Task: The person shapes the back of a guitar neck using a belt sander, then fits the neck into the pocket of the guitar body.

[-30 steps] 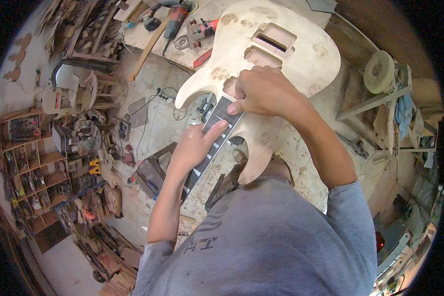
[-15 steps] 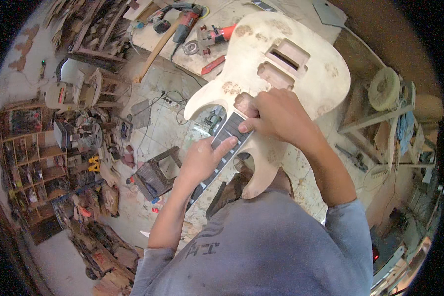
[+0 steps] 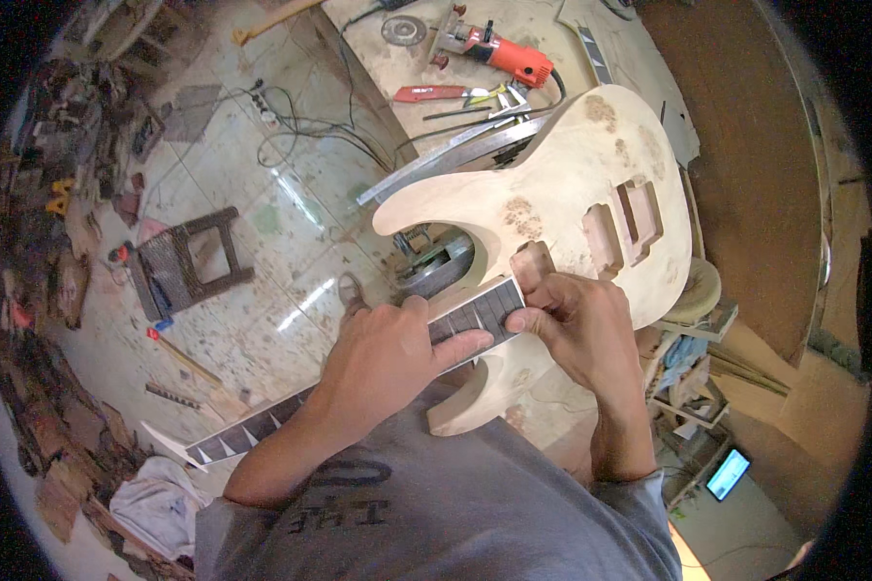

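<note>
A pale, unfinished electric guitar body (image 3: 572,184) with routed cavities and dark knots spans the upper right, with its two horns pointing left. The guitar neck (image 3: 237,439) joins it between the horns and slants down to the lower left; its dark fretboard has pointed, light inlays. My left hand (image 3: 383,358) is closed round the neck close to the body, thumb across the fretboard. At the neck's body end, my right hand (image 3: 586,324) presses its thumb on the fretboard edge. Its other fingers bend over beside the nearest cavity and are partly hidden.
Beyond the body, a workbench (image 3: 383,58) carries a red trim router (image 3: 504,53), a red utility knife (image 3: 431,94) and long metal straightedges (image 3: 455,160). On the tiled floor are a dark stool (image 3: 213,281) and loose cables (image 3: 305,126). A lit screen (image 3: 728,473) is at lower right.
The view has turned, and the guitar has swung so its neck lies flatter toward the lower left. Both hands keep their hold at the neck joint, the left wrapped further over the neck.
</note>
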The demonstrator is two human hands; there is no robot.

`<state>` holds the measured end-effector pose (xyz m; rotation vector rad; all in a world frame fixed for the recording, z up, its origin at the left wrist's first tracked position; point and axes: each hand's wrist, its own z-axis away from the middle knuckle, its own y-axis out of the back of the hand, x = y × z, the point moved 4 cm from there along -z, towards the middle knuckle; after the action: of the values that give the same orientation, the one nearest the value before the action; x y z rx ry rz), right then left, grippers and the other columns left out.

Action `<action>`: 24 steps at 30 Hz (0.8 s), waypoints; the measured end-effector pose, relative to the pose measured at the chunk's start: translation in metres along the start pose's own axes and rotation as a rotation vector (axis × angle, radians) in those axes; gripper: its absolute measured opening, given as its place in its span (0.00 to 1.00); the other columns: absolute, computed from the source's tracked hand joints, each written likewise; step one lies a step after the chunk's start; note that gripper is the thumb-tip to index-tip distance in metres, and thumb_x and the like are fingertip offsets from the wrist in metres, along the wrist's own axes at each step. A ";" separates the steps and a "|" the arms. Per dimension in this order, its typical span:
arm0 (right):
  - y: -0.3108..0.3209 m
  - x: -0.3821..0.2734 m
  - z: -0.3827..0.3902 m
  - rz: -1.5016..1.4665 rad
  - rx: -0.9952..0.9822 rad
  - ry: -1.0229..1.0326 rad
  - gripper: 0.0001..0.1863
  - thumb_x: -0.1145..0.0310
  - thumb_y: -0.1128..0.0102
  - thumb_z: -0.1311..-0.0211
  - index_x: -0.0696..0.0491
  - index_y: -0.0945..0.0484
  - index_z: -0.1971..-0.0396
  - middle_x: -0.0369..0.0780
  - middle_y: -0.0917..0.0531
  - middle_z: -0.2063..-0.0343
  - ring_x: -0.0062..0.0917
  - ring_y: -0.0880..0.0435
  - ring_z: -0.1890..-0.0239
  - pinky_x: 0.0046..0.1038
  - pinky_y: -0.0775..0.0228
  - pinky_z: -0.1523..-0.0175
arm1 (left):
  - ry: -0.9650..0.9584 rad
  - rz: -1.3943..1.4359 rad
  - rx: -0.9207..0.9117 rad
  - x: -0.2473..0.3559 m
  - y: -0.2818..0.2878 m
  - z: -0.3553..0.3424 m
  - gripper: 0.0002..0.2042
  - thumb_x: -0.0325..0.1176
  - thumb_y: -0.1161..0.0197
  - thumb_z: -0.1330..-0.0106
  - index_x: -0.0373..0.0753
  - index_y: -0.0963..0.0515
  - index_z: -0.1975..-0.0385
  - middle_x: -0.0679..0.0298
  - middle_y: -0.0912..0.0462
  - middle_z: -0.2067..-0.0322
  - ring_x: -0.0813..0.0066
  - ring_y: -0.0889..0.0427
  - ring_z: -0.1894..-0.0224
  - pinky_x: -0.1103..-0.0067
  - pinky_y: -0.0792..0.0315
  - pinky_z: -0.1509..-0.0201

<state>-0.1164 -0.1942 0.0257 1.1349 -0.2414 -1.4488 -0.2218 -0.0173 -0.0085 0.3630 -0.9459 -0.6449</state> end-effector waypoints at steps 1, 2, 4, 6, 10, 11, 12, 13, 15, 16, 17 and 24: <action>0.001 0.000 0.000 -0.006 -0.012 -0.010 0.17 0.55 0.23 0.49 0.55 0.14 0.73 0.45 0.15 0.78 0.41 0.15 0.74 0.38 0.26 0.66 | -0.002 0.013 -0.015 0.000 0.000 0.000 0.35 0.64 0.36 0.35 0.26 0.20 0.73 0.42 0.18 0.80 0.42 0.14 0.73 0.58 0.20 0.64; 0.000 -0.001 -0.001 -0.021 -0.017 -0.018 0.18 0.55 0.23 0.49 0.55 0.14 0.74 0.45 0.15 0.78 0.41 0.15 0.74 0.38 0.27 0.66 | -0.006 0.015 -0.027 -0.001 0.002 0.000 0.35 0.64 0.36 0.35 0.26 0.20 0.74 0.42 0.18 0.80 0.43 0.14 0.73 0.58 0.20 0.65; 0.001 -0.002 -0.003 -0.025 -0.019 -0.008 0.18 0.55 0.22 0.49 0.55 0.14 0.74 0.44 0.15 0.78 0.40 0.15 0.75 0.37 0.27 0.67 | -0.016 0.035 -0.042 -0.003 0.002 -0.002 0.35 0.64 0.37 0.34 0.26 0.21 0.75 0.42 0.19 0.81 0.43 0.14 0.74 0.59 0.19 0.66; 0.000 -0.002 -0.005 -0.017 -0.008 0.030 0.17 0.54 0.23 0.50 0.54 0.14 0.74 0.44 0.15 0.78 0.40 0.16 0.75 0.38 0.27 0.68 | -0.025 0.056 -0.046 -0.005 0.004 -0.003 0.35 0.63 0.37 0.34 0.27 0.21 0.75 0.41 0.19 0.82 0.44 0.14 0.74 0.59 0.19 0.67; -0.001 -0.008 -0.006 -0.006 0.018 0.020 0.16 0.55 0.23 0.50 0.53 0.14 0.75 0.43 0.16 0.79 0.39 0.16 0.76 0.38 0.28 0.69 | -0.020 0.031 -0.053 -0.009 0.002 -0.007 0.35 0.63 0.37 0.34 0.27 0.21 0.75 0.42 0.19 0.82 0.43 0.14 0.75 0.59 0.19 0.69; -0.001 -0.009 -0.007 0.001 0.014 0.016 0.15 0.56 0.23 0.50 0.53 0.14 0.75 0.43 0.16 0.79 0.39 0.16 0.76 0.38 0.29 0.69 | -0.024 0.016 -0.050 -0.009 0.002 -0.007 0.34 0.63 0.37 0.34 0.27 0.21 0.75 0.42 0.19 0.82 0.43 0.14 0.75 0.59 0.19 0.69; -0.001 -0.010 -0.008 0.009 0.010 0.012 0.15 0.56 0.22 0.50 0.53 0.14 0.75 0.43 0.16 0.79 0.39 0.16 0.77 0.38 0.29 0.69 | -0.028 0.000 -0.046 -0.009 0.002 -0.007 0.34 0.63 0.37 0.34 0.27 0.21 0.75 0.42 0.19 0.82 0.43 0.14 0.75 0.59 0.19 0.69; -0.002 -0.010 -0.010 -0.006 0.027 0.019 0.15 0.57 0.22 0.50 0.53 0.14 0.75 0.43 0.16 0.79 0.39 0.17 0.77 0.38 0.29 0.69 | -0.032 0.008 -0.043 -0.010 0.003 -0.008 0.34 0.63 0.36 0.34 0.27 0.21 0.75 0.42 0.19 0.82 0.43 0.14 0.75 0.59 0.19 0.69; -0.005 -0.004 -0.007 -0.030 0.068 0.037 0.14 0.58 0.22 0.50 0.53 0.14 0.76 0.44 0.17 0.80 0.40 0.17 0.77 0.38 0.29 0.69 | -0.044 0.025 -0.030 -0.009 0.001 -0.007 0.34 0.63 0.36 0.34 0.28 0.21 0.74 0.42 0.19 0.82 0.42 0.14 0.75 0.58 0.20 0.69; -0.005 -0.003 -0.007 -0.039 0.059 0.045 0.14 0.58 0.23 0.50 0.53 0.14 0.76 0.44 0.17 0.80 0.40 0.17 0.77 0.38 0.29 0.69 | -0.039 0.012 -0.022 -0.008 0.000 -0.007 0.34 0.63 0.36 0.34 0.27 0.21 0.75 0.41 0.19 0.82 0.41 0.14 0.74 0.58 0.20 0.69; -0.004 -0.003 -0.007 -0.043 0.056 0.052 0.13 0.58 0.23 0.50 0.53 0.14 0.76 0.44 0.17 0.80 0.40 0.17 0.77 0.38 0.29 0.69 | -0.041 0.001 -0.014 -0.006 0.000 -0.006 0.34 0.62 0.36 0.34 0.27 0.21 0.75 0.41 0.19 0.81 0.40 0.14 0.74 0.57 0.20 0.69; -0.004 -0.003 -0.004 0.027 0.038 0.049 0.14 0.58 0.23 0.51 0.55 0.14 0.75 0.47 0.16 0.77 0.43 0.15 0.74 0.40 0.27 0.66 | 0.083 -0.044 -0.090 -0.004 -0.003 -0.007 0.35 0.64 0.35 0.37 0.27 0.17 0.68 0.38 0.16 0.72 0.39 0.14 0.66 0.56 0.21 0.60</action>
<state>-0.1163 -0.1889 0.0225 1.1925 -0.2502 -1.3967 -0.2188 -0.0174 -0.0164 0.3284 -0.8287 -0.7051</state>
